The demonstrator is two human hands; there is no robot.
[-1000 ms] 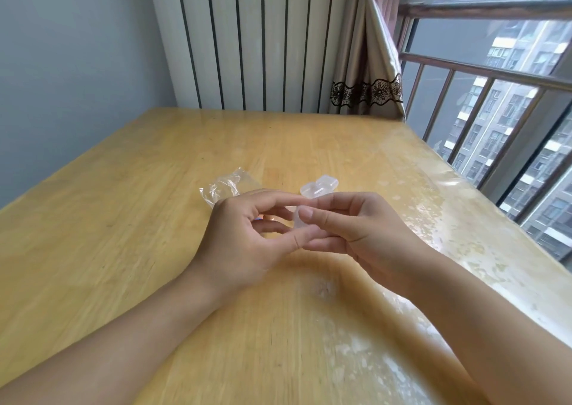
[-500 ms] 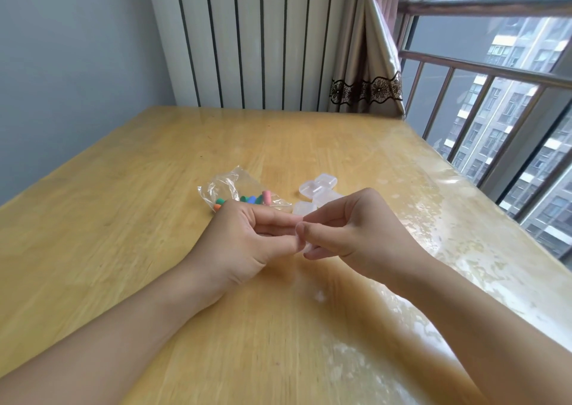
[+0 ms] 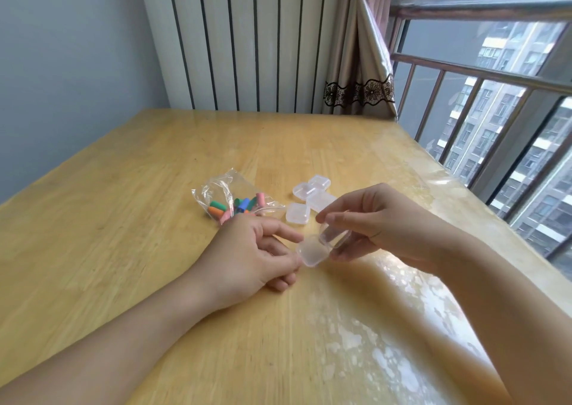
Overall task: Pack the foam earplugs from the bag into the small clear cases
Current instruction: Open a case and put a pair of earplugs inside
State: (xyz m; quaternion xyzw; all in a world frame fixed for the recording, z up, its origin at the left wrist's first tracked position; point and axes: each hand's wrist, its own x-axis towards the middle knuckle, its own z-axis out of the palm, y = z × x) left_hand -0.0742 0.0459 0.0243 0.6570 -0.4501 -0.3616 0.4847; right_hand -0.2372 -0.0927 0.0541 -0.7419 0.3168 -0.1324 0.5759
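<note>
Holding a small clear plastic hinged case [image 3: 322, 243] just above the pale wooden counter [image 3: 123, 250], the person's two bare hands are meeting near the middle of the view. The right hand [image 3: 383, 222] is pinching the case's raised lid, thumb at the top edge and fingers beneath, so its grip is closed on the case. The left hand [image 3: 247, 259] is lying at the case's 9 o'clock with its knuckles toward the counter; its fingers are loosely curled and their tips are touching the lower tray of the case, steadying rather than clamping it. The case is standing open, and whether anything lies inside it cannot be told. At 11 o'clock from the left hand, a crinkled transparent plastic bag [image 3: 223, 194] is lying flat on the counter, with colourful foam earplugs [image 3: 244, 205] in green, orange, pink and blue gathered inside it. At 12 o'clock from the held case, a cluster of small clear square cases [image 3: 309, 200] is resting on the counter, just beside the bag.
</note>
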